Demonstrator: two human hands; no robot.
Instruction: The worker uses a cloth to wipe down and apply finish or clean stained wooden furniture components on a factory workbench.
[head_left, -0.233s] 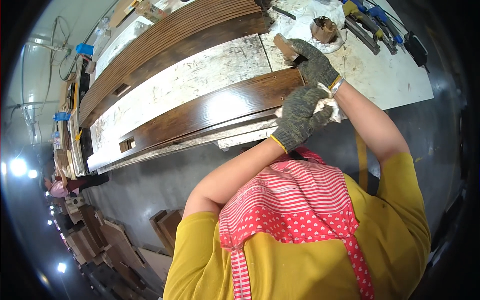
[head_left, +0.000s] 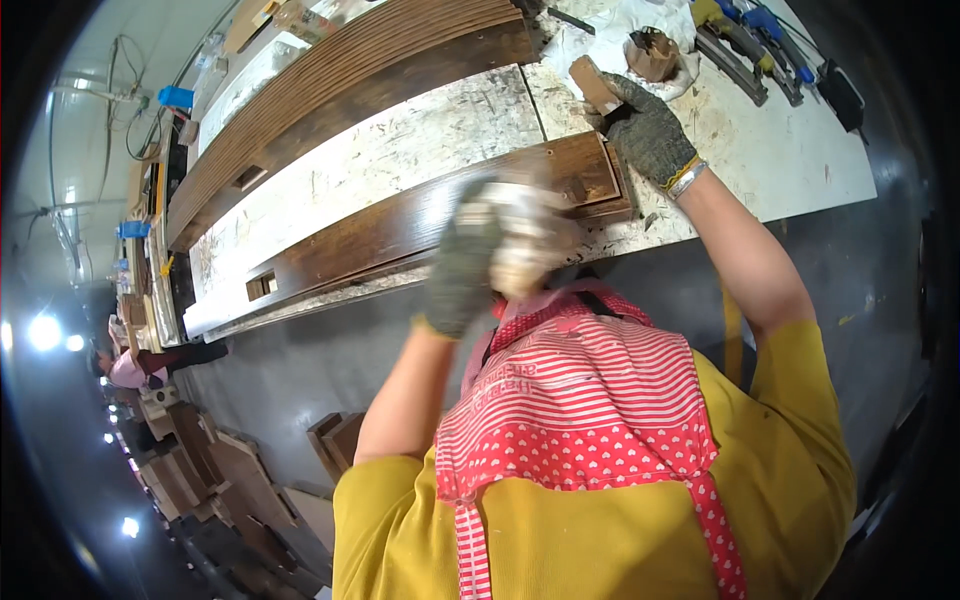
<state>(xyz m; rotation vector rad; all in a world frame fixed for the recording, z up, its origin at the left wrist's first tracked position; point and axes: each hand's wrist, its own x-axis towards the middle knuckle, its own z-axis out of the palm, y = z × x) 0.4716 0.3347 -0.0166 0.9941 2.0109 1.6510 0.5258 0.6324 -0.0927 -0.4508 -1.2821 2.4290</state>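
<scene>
My left hand [head_left: 464, 268], in a dark knit glove and smeared by motion, grips a crumpled white cloth [head_left: 524, 236] over the near edge of a glossy dark brown wooden board [head_left: 365, 232]. The board lies lengthwise along the bench's near side, with a rectangular slot towards its left end. Just beyond the board's right end, my right hand [head_left: 652, 135], gloved too, has its fingers closed round a small tan block [head_left: 594, 86]. The underside of the block and part of the fingers are hidden.
A fluted brown panel [head_left: 370, 75] lies farther back on the stained white bench [head_left: 400, 135]. At the back right are a cut-open container [head_left: 652, 54] on white cloth and several clamps [head_left: 735, 45]. Another person [head_left: 128, 370] is at far left, above stacked boards [head_left: 235, 480].
My left hand has swept left along the board with the white cloth, away from my right wrist, baring the board's right end. My right hand, still holding the block, has shifted slightly right.
</scene>
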